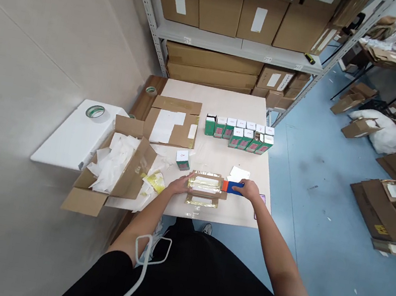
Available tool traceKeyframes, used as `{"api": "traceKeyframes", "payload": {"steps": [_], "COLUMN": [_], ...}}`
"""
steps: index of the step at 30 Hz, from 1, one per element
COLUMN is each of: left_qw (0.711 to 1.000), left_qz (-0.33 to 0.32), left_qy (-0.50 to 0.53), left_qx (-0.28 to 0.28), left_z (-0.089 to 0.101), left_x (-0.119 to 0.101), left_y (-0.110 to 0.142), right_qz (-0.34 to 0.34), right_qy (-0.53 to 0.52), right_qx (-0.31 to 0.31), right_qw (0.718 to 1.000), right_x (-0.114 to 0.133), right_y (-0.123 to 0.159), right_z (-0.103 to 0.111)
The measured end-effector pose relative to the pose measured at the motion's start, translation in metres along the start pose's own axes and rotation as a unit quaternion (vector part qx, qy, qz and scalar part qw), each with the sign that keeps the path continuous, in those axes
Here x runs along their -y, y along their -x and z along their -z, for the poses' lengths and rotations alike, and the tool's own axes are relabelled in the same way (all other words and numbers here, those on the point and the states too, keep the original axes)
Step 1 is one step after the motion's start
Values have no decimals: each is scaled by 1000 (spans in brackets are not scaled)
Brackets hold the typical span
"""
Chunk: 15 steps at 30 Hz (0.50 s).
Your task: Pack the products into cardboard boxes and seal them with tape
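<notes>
Centrally, a taped cardboard piece (204, 189) lies near the front edge of a pale table (229, 100).
The right hand (250, 190) grips a blue-and-orange tool (234, 188), its orange end at the cardboard's right side; the left hand (178, 184) touches the left edge, though whether its fingers pinch it cannot be told. Just behind the left hand stands a green-and-white box (182, 159); farther back, two rows of similar boxes (248, 135); at left, an open carton (147, 157).
</notes>
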<state>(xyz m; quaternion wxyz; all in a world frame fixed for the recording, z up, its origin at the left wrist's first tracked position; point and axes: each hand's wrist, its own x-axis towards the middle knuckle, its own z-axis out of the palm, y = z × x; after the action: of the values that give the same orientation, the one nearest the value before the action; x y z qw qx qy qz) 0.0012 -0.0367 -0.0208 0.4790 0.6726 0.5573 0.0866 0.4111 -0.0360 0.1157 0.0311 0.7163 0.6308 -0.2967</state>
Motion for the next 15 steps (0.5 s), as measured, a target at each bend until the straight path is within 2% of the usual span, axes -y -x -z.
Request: {"api": "traceKeyframes", "payload": {"steps": [10, 12, 15], "left_qw": [999, 999, 999], "left_qz": [7, -4, -6], "left_qy": [-27, -27, -26], "left_qx": [24, 27, 38], "left_z": [2, 3, 5], "left_x": [2, 2, -1], "left_y": [-4, -4, -5], "right_qz": [-48, -64, -86], "right_qy": [-9, -3, 20], "right_qx": [0, 4, 3], "right_qw": [999, 998, 996], "right_x": [-56, -59, -51], "right_y": [6, 3, -3], "right_z": [8, 2, -12]}}
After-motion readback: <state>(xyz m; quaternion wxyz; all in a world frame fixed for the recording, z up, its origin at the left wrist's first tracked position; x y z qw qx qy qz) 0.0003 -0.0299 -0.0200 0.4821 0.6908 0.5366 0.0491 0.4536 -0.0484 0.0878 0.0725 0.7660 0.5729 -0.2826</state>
